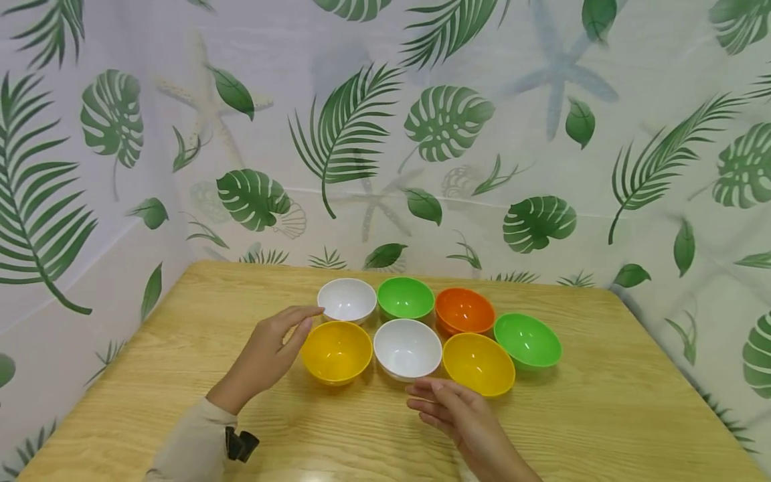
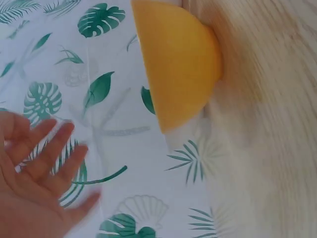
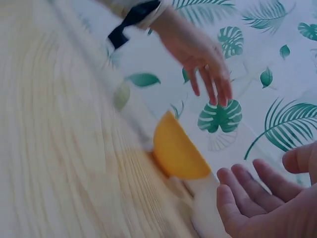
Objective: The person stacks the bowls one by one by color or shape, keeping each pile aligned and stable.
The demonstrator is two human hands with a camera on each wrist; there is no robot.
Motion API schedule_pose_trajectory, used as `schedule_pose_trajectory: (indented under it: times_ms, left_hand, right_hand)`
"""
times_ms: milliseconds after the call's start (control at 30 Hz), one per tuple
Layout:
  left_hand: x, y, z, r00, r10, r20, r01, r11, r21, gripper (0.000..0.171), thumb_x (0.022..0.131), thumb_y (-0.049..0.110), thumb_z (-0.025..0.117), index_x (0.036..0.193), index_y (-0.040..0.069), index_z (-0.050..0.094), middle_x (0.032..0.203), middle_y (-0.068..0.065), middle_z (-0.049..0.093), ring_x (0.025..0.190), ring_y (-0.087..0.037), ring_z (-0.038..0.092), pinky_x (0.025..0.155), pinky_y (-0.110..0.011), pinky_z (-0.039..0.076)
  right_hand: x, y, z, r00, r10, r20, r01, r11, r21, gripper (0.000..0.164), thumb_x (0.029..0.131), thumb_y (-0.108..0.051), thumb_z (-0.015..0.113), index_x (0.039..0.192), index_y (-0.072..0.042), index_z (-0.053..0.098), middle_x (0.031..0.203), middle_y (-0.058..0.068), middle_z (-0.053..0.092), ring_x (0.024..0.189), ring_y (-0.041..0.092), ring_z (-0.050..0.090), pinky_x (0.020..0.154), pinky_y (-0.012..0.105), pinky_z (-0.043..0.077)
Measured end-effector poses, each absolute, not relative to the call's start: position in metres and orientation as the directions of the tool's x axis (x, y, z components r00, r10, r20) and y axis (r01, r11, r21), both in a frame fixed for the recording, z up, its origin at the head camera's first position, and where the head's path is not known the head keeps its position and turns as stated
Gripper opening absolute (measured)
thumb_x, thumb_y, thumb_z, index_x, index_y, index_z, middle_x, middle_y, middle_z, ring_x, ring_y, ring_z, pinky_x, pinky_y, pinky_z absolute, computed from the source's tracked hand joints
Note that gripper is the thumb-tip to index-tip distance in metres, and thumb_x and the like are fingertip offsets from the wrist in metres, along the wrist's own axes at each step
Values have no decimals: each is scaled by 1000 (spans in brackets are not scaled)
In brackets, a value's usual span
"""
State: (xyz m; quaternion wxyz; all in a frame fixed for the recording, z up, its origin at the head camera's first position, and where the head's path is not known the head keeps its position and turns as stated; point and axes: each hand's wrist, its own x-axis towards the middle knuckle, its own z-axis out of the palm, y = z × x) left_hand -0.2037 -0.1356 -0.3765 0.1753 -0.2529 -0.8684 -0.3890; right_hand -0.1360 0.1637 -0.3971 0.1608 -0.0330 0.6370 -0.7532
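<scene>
My left hand (image 1: 268, 351) hovers at the left of the bowls, fingers extended, holding nothing. Its fingertips are over the gap between the back white bowl (image 1: 347, 300) and the left yellow bowl (image 1: 337, 355); contact cannot be told. In the left wrist view its fingers are spread apart from a yellow bowl (image 2: 181, 64). Just in front of the front white bowl (image 1: 407, 349) and the right yellow bowl (image 1: 478, 365) is my right hand (image 1: 466, 422), loosely extended with nothing in it. The right wrist view shows both hands raised near a yellow bowl (image 3: 178, 148).
Behind stand a green bowl (image 1: 405, 298) and an orange bowl (image 1: 464, 310); another green bowl (image 1: 527, 341) tilts at the right end. All sit close together on a wooden table (image 1: 602, 402). A leaf-patterned cloth (image 1: 373, 134) hangs along the back and sides.
</scene>
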Motion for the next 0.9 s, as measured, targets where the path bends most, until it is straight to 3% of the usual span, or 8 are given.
schedule_pose_trajectory:
  times_ms: [167,333,533,700,900]
  left_hand:
    - [-212,-146,-381,-917,167,363,391,562,729,40,101,22,39,133,0,49,137,-16,44,127,-32,36,101,-51,31]
    - [-219,-147,-385,-984,135,118,169,464,870,45,103,25,33,141,1,38,145,-17,33,131,-35,28,104,-52,24]
    - [-230,-145,-396,-985,157,-73,-12,360,933,47,103,23,29,144,0,32,147,-19,28,132,-37,24,103,-53,25]
    - [-236,-140,-407,-967,198,-157,-101,266,959,46,104,20,28,144,-2,29,147,-19,27,132,-36,24,98,-51,35]
    - [-237,-134,-411,-954,229,-193,-151,189,970,44,103,15,28,143,-4,30,143,-25,31,124,-38,38,84,-42,49]
  right_hand:
    - [-135,158,-397,-892,-381,-242,380,-342,-860,45,101,-25,40,131,9,42,126,19,53,114,28,51,100,40,34]
    - [-137,150,-403,-876,-410,-252,430,-430,-794,48,101,-23,36,135,11,33,135,27,41,119,33,45,103,41,31]
    - [-141,138,-409,-878,-396,-268,438,-439,-785,55,101,-25,36,138,14,26,136,28,39,119,34,46,101,40,33]
    - [-141,131,-413,-882,-371,-290,441,-435,-785,55,102,-24,33,139,15,22,134,27,41,116,32,49,100,40,36]
    - [-141,125,-415,-879,-378,-291,438,-402,-804,58,102,-26,31,140,15,19,139,29,35,119,33,46,101,41,34]
